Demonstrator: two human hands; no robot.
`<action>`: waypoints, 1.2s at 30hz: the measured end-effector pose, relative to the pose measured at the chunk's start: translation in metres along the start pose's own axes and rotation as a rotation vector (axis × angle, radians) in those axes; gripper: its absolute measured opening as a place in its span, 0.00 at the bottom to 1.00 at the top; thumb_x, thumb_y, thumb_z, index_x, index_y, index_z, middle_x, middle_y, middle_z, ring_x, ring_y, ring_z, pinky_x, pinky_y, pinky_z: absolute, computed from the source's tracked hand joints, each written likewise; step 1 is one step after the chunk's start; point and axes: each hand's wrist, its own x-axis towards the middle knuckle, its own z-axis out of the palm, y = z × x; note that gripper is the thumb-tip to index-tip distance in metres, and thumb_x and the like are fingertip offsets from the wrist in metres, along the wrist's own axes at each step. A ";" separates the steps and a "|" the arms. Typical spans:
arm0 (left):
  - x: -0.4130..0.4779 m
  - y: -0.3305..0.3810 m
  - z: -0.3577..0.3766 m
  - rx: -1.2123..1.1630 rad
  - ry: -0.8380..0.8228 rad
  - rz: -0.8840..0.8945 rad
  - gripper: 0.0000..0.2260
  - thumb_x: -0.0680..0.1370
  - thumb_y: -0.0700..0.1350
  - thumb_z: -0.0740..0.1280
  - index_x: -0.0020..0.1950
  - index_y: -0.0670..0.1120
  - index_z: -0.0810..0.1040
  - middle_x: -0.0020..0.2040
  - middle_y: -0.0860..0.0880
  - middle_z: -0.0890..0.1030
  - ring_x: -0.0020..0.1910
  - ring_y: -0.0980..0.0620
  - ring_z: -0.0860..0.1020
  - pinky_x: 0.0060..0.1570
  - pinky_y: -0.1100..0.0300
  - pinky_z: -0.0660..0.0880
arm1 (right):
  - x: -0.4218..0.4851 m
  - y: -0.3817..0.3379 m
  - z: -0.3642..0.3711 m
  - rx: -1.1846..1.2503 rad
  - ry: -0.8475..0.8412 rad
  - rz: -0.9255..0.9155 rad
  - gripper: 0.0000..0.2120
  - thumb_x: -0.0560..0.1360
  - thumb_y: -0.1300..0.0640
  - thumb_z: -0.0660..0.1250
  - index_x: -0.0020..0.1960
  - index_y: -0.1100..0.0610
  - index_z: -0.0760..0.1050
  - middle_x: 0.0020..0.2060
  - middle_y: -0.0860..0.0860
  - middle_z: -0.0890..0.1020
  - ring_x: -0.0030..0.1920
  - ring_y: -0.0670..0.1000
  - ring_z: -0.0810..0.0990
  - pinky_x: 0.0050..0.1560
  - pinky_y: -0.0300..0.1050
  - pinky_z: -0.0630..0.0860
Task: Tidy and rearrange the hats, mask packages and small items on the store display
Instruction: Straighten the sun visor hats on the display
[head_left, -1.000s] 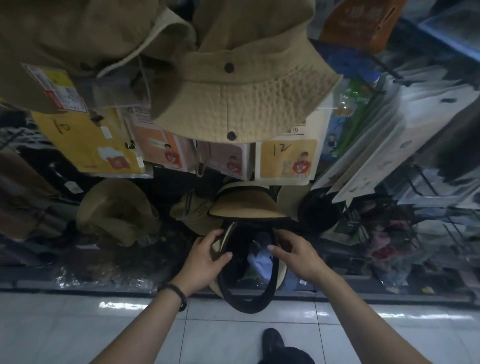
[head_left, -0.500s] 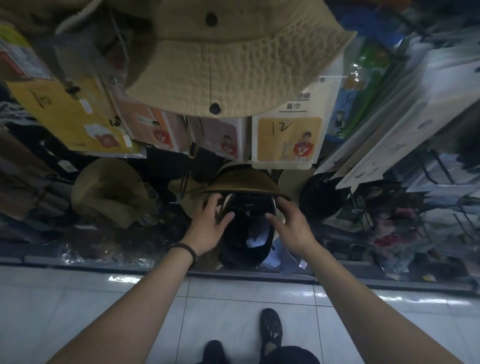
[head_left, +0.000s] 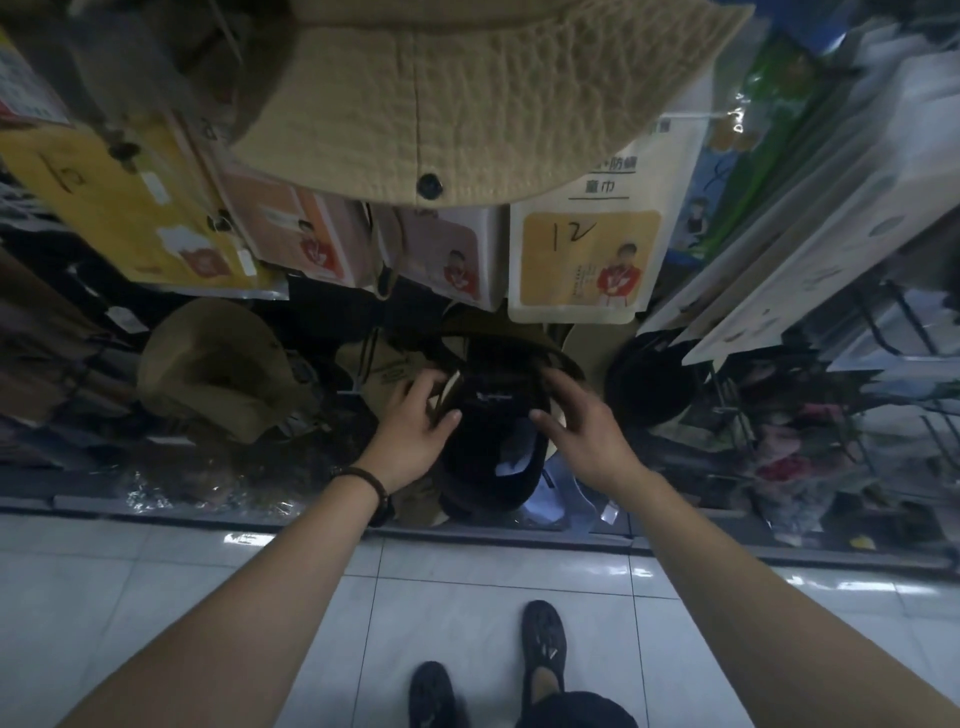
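A hat with a black lining (head_left: 485, 441) hangs low in the middle of the display, its opening facing me, tucked under a tan brim (head_left: 501, 332). My left hand (head_left: 415, 428) grips its left rim, thumb on the dark lining. My right hand (head_left: 576, 426) grips the right rim the same way. A big beige bucket hat (head_left: 467, 104) hangs just overhead. Behind it hang mask packages: a yellow one (head_left: 130, 208), an orange one (head_left: 296, 234), a pink one (head_left: 447, 254) and a cream one marked "12" (head_left: 587, 260).
An olive hat (head_left: 218, 369) sits to the left and a black hat (head_left: 654, 384) to the right of the held one. White packages (head_left: 831, 218) slant on hooks at the right. My black shoes (head_left: 543, 644) stand on white floor tiles below the display's base edge (head_left: 208, 512).
Both hands have raised the black-lined hat and pushed it back into the display, under the tan brim. My view has moved closer to the rack.
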 end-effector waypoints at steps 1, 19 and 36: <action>-0.008 0.000 0.004 -0.006 0.013 0.019 0.13 0.82 0.51 0.72 0.63 0.59 0.71 0.64 0.47 0.75 0.60 0.48 0.78 0.66 0.50 0.76 | -0.009 0.004 0.004 -0.005 0.016 0.007 0.29 0.83 0.53 0.71 0.81 0.40 0.67 0.71 0.48 0.76 0.70 0.46 0.76 0.71 0.40 0.75; 0.008 -0.032 0.043 -0.067 0.056 -0.011 0.14 0.85 0.56 0.65 0.70 0.60 0.69 0.67 0.51 0.66 0.69 0.43 0.71 0.72 0.45 0.72 | -0.017 0.045 0.060 -0.010 0.222 0.095 0.28 0.84 0.53 0.70 0.80 0.41 0.67 0.71 0.47 0.70 0.69 0.50 0.76 0.69 0.55 0.80; 0.072 -0.047 0.055 -0.014 0.058 -0.099 0.27 0.81 0.70 0.57 0.73 0.57 0.71 0.69 0.41 0.77 0.69 0.37 0.75 0.71 0.40 0.73 | 0.018 0.044 0.069 -0.190 0.354 0.142 0.18 0.84 0.46 0.69 0.72 0.49 0.75 0.63 0.55 0.80 0.62 0.58 0.80 0.56 0.47 0.76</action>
